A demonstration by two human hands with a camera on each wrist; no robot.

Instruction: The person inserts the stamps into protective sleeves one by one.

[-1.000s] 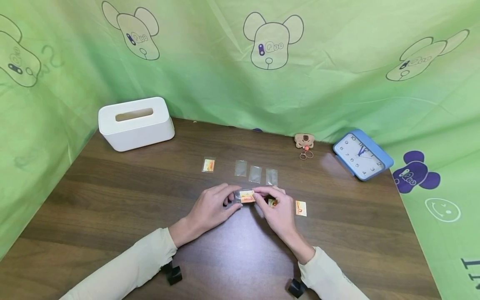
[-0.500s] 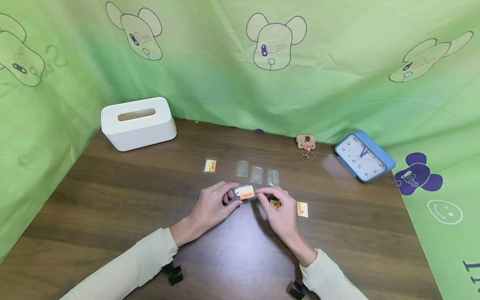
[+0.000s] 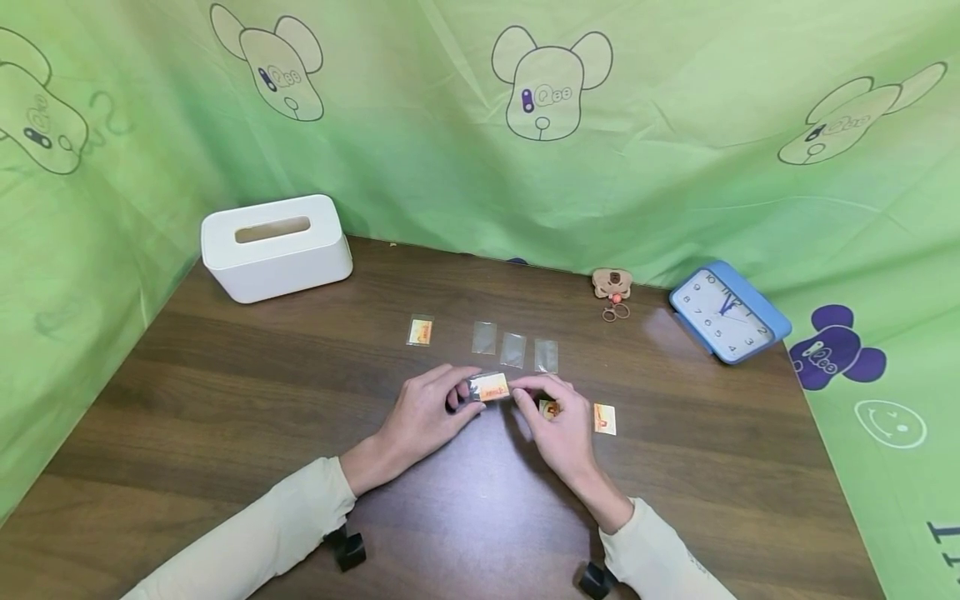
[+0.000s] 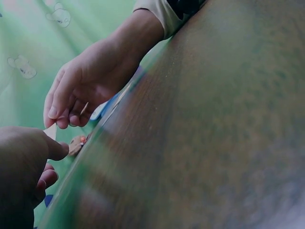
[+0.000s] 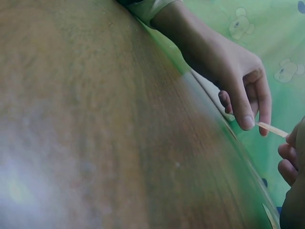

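My left hand (image 3: 426,410) pinches a small clear plastic sleeve (image 3: 474,389) between thumb and fingers. A small orange and white printed card (image 3: 493,386) lies in the sleeve, its right end in plain sight. My right hand (image 3: 561,423) has thumb and index finger together right at that end. In the right wrist view the card (image 5: 271,129) shows edge-on as a thin strip spanning both hands' fingertips. Partly hidden behind the right hand lies a yellowish card (image 3: 549,409), and another card (image 3: 604,419) rests just right of it.
Beyond the hands lie three clear sleeves (image 3: 513,350) in a row, with a sleeved card (image 3: 420,332) to their left. A white tissue box (image 3: 277,250), a bear-shaped keychain (image 3: 612,283) and a blue clock (image 3: 727,312) stand or lie along the back by the green curtain (image 3: 420,167).
One second ago the right fingers overlapped the card's right end; they drew back slightly, uncovering it, and now are close against its edge. The sleeve with the card tilted a little.
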